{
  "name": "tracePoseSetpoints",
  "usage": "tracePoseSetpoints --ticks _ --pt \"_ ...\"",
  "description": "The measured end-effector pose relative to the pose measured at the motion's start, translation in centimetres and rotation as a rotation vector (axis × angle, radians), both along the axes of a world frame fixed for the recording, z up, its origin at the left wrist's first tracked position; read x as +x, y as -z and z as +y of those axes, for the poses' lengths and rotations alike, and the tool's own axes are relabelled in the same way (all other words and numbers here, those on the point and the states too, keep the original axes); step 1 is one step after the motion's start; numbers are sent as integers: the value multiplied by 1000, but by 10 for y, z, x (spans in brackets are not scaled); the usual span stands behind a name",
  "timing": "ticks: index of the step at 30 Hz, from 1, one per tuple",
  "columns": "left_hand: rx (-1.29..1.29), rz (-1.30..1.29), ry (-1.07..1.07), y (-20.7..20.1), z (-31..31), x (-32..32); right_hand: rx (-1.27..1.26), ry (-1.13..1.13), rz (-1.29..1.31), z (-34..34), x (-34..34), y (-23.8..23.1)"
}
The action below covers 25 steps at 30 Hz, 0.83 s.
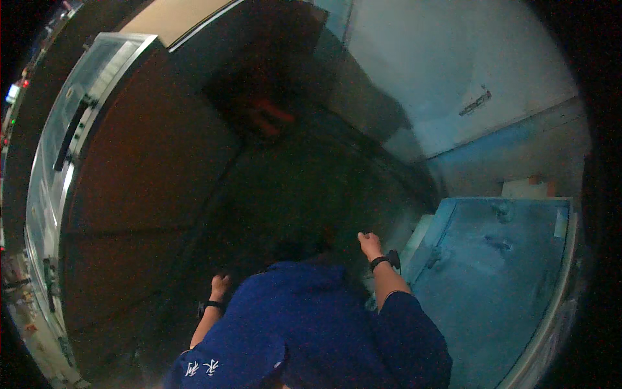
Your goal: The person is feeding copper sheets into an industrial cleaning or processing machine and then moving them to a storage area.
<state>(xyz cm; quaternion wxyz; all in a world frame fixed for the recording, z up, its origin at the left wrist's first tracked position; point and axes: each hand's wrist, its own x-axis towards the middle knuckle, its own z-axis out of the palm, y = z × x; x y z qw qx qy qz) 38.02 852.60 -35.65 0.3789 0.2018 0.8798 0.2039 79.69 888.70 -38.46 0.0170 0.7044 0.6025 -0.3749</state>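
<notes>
My left hand (220,284) hangs beside my body over the dark floor, its fingers curled in. Whatever it may hold is hidden in the dark. A black band circles that wrist. Held a little forward on the other side is my right hand (370,244), closed, with a small dark spot at its fingertips that I cannot make out. A black band with a dark block (392,260) sits on the right wrist. Nearest to this hand stands a blue flat-topped surface (492,259) with smudges on it; the hand is apart from it.
Along the left runs a metal-framed clear panel (97,91) with a black handle (72,136). A pale wall or panel (447,65) with a dark mark rises at the far right. Dark floor (285,188) lies ahead, with a reddish-brown patch (269,120) farther off.
</notes>
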Motion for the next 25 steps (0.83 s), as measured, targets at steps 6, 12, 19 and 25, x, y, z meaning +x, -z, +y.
tracePoseSetpoints --ticks 6,12,19,25 --pt "-336 442 615 106 -204 -86 2 -183 -22 -30 -96 -8" --pt "-446 380 199 111 -285 -58 114 -434 -25 -6 -225 -15" --pt "-295 111 -100 141 -231 -22 233 -1317 -236 59 -355 75" --pt "-446 59 -144 223 -238 10 174 -1428 -245 36 -569 124"
